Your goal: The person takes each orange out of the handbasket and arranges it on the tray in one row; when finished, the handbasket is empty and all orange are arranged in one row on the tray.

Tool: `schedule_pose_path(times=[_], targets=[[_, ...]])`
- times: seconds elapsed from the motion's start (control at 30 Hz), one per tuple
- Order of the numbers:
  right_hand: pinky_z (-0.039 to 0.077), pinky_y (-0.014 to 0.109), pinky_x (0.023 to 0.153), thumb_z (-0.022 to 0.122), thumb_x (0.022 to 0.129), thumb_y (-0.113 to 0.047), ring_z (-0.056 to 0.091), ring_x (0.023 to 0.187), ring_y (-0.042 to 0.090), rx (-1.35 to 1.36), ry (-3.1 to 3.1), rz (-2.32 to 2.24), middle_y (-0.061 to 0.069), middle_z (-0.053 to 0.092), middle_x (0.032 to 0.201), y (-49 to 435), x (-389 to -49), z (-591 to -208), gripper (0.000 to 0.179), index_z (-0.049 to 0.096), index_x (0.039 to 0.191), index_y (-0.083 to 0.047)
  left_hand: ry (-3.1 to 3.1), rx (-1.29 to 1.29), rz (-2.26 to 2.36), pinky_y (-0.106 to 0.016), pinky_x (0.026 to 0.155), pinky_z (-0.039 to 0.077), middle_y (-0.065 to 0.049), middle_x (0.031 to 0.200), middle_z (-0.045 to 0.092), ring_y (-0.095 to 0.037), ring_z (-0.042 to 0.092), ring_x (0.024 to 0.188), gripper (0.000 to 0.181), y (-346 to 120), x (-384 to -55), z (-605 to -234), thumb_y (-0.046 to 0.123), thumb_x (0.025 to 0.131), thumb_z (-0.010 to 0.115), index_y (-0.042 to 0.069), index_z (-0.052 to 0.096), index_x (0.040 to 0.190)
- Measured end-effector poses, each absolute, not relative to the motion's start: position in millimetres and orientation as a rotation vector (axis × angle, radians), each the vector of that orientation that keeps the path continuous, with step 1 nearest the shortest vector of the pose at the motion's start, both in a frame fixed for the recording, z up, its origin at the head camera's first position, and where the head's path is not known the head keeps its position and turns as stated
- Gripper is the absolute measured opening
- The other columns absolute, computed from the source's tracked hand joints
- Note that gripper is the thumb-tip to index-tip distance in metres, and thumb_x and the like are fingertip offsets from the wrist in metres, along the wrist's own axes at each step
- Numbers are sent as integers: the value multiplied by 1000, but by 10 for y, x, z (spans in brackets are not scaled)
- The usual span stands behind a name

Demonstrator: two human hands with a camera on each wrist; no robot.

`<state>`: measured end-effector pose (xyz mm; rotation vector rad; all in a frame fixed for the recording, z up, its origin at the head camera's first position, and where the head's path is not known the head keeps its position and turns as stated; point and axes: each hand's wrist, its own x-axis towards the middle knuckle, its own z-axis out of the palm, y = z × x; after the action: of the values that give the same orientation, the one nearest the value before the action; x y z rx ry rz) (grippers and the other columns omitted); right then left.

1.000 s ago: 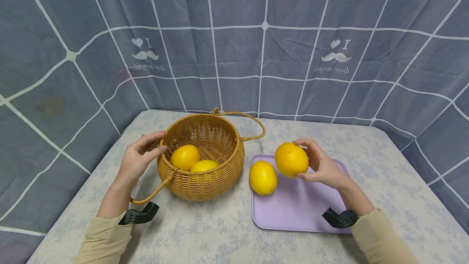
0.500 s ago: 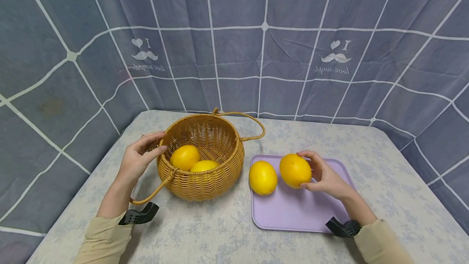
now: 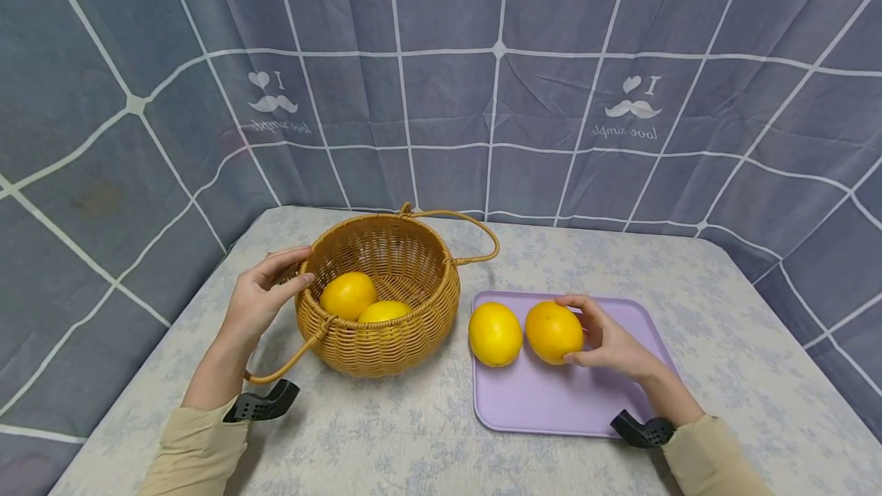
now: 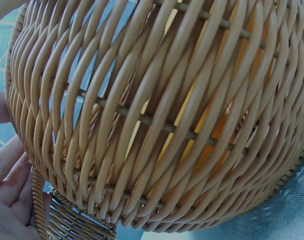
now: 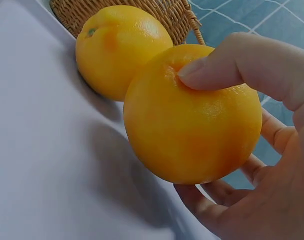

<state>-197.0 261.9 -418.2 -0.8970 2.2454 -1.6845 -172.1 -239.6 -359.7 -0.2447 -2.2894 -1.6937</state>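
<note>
My right hand (image 3: 613, 344) holds an orange (image 3: 554, 332) between thumb and fingers, low over the lilac tray (image 3: 551, 404); whether it touches the tray I cannot tell. Just left of it, a second orange (image 3: 494, 334) sits on the tray, also seen behind the held orange (image 5: 192, 125) in the right wrist view. My left hand (image 3: 258, 297) grips the left rim of a round wicker basket (image 3: 386, 350), thumb and fingers at the edge. Inside the basket lie two more oranges, one at the left (image 3: 349, 296) and one partly hidden by the front rim (image 3: 384, 311).
Curved wicker handles stick out from the basket, one to the right (image 3: 482, 259) and one to the front left (image 3: 285, 366). A patterned cloth (image 3: 386, 435) covers the table. A grey-blue checked curtain (image 3: 448, 98) hangs behind and at both sides.
My right hand has lowered the orange toward the tray, moving slightly right at first. The left hand and the basket have stayed in place.
</note>
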Motion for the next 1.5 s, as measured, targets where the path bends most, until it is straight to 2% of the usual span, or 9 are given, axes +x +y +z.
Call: schedule_pose_path(times=[0.1,0.4,0.67,1.0,1.27,1.5], targets=[[48,25,90,71,74,6,48,113,11,-905,2235,-1679,18,39,134,2623,-1980,-4212,70,33,133,3,-2280,-249,-1703,-10,92,41,5,127,51,-2,47,114,43,-2391,-1717,-3590,18,90,65,0,56,128],[47,23,92,73,74,6,47,115,10,-938,2219,-1671,14,39,133,2605,-1984,-4259,71,33,132,3,-2266,-238,-1735,-10,92,41,7,126,51,-2,47,114,43,-2372,-1717,-3577,14,90,65,-2,54,129],[43,21,93,74,75,3,45,115,11,-945,2242,-1634,20,40,133,2567,-1971,-4260,75,31,137,4,-2262,-253,-1735,-10,92,41,6,126,51,-3,47,115,43,-2372,-1718,-3577,14,90,65,-2,55,128],[46,24,90,78,73,-1,46,114,9,-903,2332,-1583,20,39,135,2565,-1970,-4288,82,30,139,4,-2264,-253,-1723,-10,92,41,6,126,52,-2,47,114,43,-2380,-1724,-3585,14,90,65,-2,55,128],[43,23,93,79,73,-6,42,119,23,-865,2407,-1544,18,38,138,2573,-1957,-4271,81,33,139,-2,-2266,-250,-1736,-11,93,41,5,126,51,-3,47,114,43,-2367,-1716,-3575,13,90,65,-3,54,128],[46,25,92,78,73,-4,44,119,24,-895,2415,-1549,16,41,136,2572,-1975,-4280,78,35,138,0,-2263,-242,-1739,-11,92,41,6,126,51,-4,47,114,42,-2366,-1713,-3576,12,90,65,-3,55,128]])
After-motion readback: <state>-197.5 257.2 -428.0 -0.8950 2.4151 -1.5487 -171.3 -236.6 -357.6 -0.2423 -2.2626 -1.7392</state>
